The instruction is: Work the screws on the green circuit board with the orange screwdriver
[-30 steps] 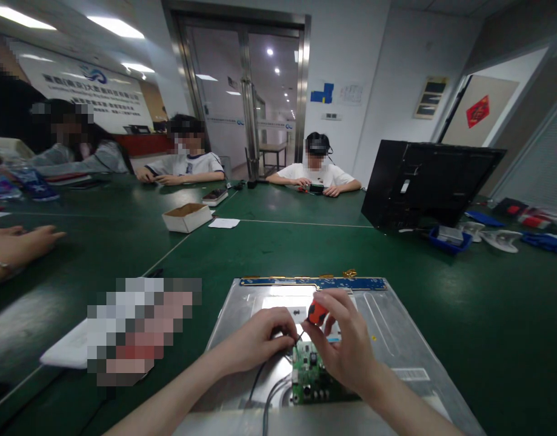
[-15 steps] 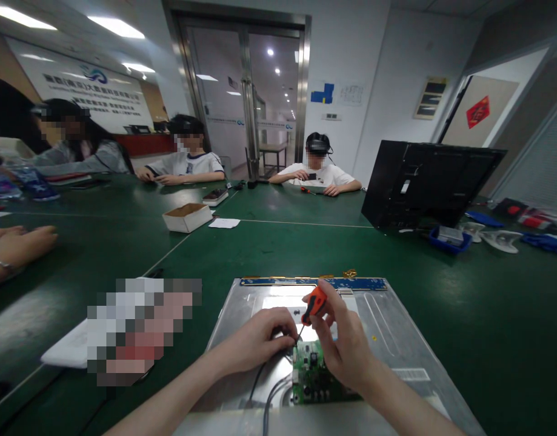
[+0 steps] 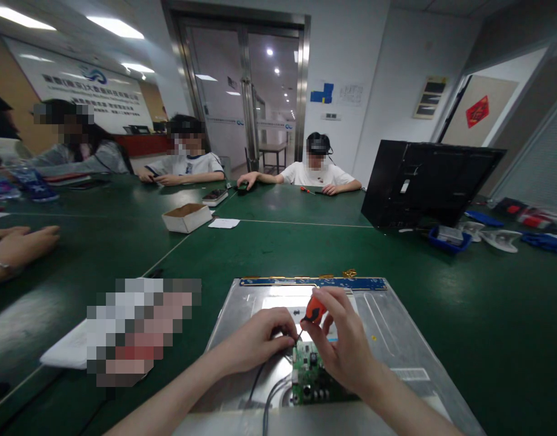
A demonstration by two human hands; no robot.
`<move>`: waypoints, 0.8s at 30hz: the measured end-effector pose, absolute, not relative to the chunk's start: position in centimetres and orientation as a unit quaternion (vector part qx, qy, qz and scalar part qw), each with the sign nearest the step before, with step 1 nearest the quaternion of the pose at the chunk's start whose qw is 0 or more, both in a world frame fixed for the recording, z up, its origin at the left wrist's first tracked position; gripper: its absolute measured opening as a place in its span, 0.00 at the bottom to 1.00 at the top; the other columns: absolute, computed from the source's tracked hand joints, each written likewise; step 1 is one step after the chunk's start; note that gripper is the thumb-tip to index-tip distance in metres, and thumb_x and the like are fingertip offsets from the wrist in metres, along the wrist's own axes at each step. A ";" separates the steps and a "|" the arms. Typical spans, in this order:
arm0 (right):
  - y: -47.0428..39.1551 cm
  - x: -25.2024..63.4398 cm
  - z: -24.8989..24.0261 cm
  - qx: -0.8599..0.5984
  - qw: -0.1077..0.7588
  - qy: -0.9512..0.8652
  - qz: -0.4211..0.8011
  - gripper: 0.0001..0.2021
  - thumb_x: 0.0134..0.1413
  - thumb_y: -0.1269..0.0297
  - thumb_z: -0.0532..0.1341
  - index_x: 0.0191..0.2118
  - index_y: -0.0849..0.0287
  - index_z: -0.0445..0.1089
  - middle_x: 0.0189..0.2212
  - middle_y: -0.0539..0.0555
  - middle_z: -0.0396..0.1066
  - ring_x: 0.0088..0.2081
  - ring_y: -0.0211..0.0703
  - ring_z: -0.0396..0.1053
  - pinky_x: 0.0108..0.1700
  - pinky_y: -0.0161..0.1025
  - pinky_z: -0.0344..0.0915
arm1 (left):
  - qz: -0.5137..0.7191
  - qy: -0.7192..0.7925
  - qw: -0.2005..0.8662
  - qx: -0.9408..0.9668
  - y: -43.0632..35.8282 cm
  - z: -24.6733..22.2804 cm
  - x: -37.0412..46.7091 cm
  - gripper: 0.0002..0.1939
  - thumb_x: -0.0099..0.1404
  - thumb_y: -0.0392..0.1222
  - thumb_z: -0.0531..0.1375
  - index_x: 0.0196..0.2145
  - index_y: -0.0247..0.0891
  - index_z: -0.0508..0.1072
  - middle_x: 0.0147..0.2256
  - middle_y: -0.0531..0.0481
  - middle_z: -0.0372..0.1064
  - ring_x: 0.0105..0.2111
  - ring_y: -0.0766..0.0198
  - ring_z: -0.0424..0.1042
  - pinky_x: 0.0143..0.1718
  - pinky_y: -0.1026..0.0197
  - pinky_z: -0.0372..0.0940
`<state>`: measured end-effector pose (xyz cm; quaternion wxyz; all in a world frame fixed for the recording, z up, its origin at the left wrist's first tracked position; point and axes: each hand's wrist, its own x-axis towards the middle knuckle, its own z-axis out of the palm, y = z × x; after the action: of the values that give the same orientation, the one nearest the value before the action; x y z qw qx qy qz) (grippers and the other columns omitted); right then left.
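In my right hand [image 3: 346, 339] is a screwdriver [image 3: 314, 310] with a short orange and black handle, its thin shaft slanting down to the upper left corner of a green circuit board [image 3: 308, 369]. My left hand [image 3: 266, 336] is closed, thumb and forefinger pinched together beside the screwdriver's tip; what they hold, if anything, is hidden. The board lies on the metal back of a display panel [image 3: 382, 321], which has a blue circuit strip [image 3: 269, 282] along its far edge. Dark cables [image 3: 271, 399] run from the board's left side towards me.
A black monitor [image 3: 428, 184] stands at the right, by a blue tray [image 3: 448, 239]. An open box [image 3: 187, 218] and a paper slip [image 3: 223, 223] lie ahead. Someone's hands [image 3: 26, 248] rest at the left; another person's hand [image 3: 247, 180] is across the green table [image 3: 282, 248].
My right fingers have shifted around the screwdriver's handle, which has turned slightly. My left hand has stayed in place. The person opposite has reached a hand out sideways to a dark object.
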<state>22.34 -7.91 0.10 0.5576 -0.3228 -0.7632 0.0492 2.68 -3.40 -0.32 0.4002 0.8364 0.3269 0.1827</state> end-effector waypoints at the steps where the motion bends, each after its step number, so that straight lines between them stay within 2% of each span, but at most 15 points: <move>1: -8.0 22.3 0.2 -0.324 0.554 -0.765 0.053 0.25 0.66 0.73 0.55 0.65 0.48 0.54 0.46 0.57 0.66 0.31 0.39 0.70 0.25 0.36 0.70 | 0.183 0.328 0.399 0.836 -3.4 -0.3 2.7 0.03 0.62 0.35 0.58 0.32 0.37 0.72 0.33 0.51 0.70 0.35 0.61 0.68 0.38 0.61 0.62; 7: -7.9 22.3 -0.1 -0.329 0.549 -0.766 0.055 0.29 0.65 0.74 0.52 0.69 0.51 0.49 0.39 0.55 0.71 0.28 0.42 0.70 0.25 0.38 0.70 | 0.170 0.339 0.383 0.842 -3.5 0.0 2.7 0.03 0.63 0.36 0.58 0.33 0.37 0.73 0.33 0.51 0.71 0.35 0.61 0.68 0.37 0.62 0.62; 13: -7.7 22.7 -0.4 -0.349 0.556 -0.752 0.066 0.27 0.64 0.70 0.55 0.66 0.54 0.50 0.34 0.53 0.71 0.24 0.39 0.68 0.21 0.35 0.67 | 0.173 0.343 0.389 0.837 -3.5 0.1 2.8 0.04 0.62 0.35 0.59 0.34 0.37 0.74 0.33 0.51 0.71 0.35 0.61 0.69 0.38 0.62 0.62; 18: -7.4 22.9 -0.6 -0.352 0.571 -0.740 0.045 0.23 0.64 0.67 0.59 0.61 0.50 0.53 0.36 0.51 0.68 0.22 0.36 0.63 0.20 0.33 0.65 | 0.169 0.341 0.391 0.838 -3.4 0.2 2.7 0.04 0.63 0.36 0.59 0.34 0.38 0.75 0.33 0.51 0.71 0.35 0.61 0.69 0.38 0.62 0.62; 24: -7.8 22.6 0.3 -0.346 0.570 -0.743 0.058 0.23 0.64 0.71 0.59 0.61 0.46 0.59 0.44 0.54 0.64 0.27 0.36 0.67 0.22 0.33 0.68 | 0.181 0.340 0.394 0.835 -3.2 -0.3 2.7 0.03 0.62 0.37 0.59 0.32 0.38 0.73 0.32 0.51 0.70 0.34 0.61 0.68 0.37 0.62 0.61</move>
<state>22.63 -7.78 0.34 0.5697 -0.3463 -0.7430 0.0581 2.68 -3.22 -0.29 0.3938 0.8348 0.3397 0.1806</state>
